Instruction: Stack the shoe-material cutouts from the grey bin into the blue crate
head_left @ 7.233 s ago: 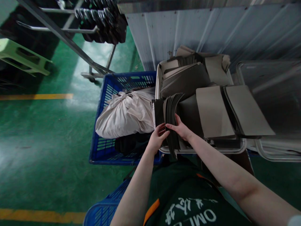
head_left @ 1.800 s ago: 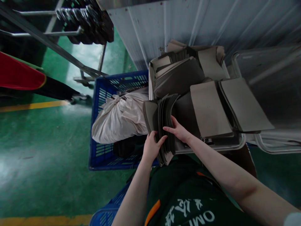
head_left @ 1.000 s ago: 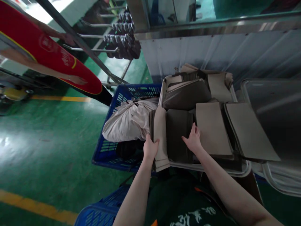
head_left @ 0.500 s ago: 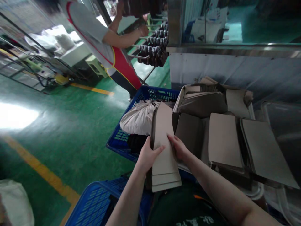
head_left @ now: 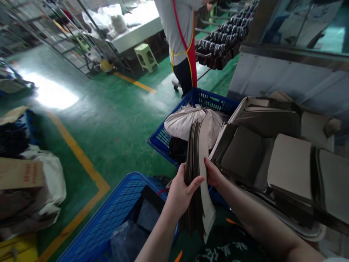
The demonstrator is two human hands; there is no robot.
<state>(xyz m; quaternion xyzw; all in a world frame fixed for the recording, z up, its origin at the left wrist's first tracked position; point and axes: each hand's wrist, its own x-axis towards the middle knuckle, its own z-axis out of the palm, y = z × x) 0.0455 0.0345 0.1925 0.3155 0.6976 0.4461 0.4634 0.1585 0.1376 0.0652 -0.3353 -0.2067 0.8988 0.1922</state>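
A stack of grey-beige cardboard sheets (head_left: 203, 145) stands on edge between my hands, its many layered edges facing up and left. My left hand (head_left: 184, 191) wraps around its left side, thumb over the top edges. On the right side my right hand (head_left: 214, 173) grips the same stack, its fingers partly hidden behind it. Just right of my hands, more piles of similar sheets (head_left: 290, 163) lie in a clear plastic bin (head_left: 308, 231). Beyond the stack, a white cloth bundle (head_left: 181, 122) rests in a blue crate (head_left: 156, 140).
Another blue crate (head_left: 109, 211) with dark, plastic-wrapped items stands at lower left. A co-worker (head_left: 182, 40) stands beyond, beside a rack of dark hanging pieces (head_left: 226, 42). At far left are a cardboard box (head_left: 21, 173) and white sacking. A green stool (head_left: 146, 57) stands farther back.
My view has swung left, so the scene sits further right. The stack has turned from showing its broad face to showing its layered edges. Both hands still hold it.
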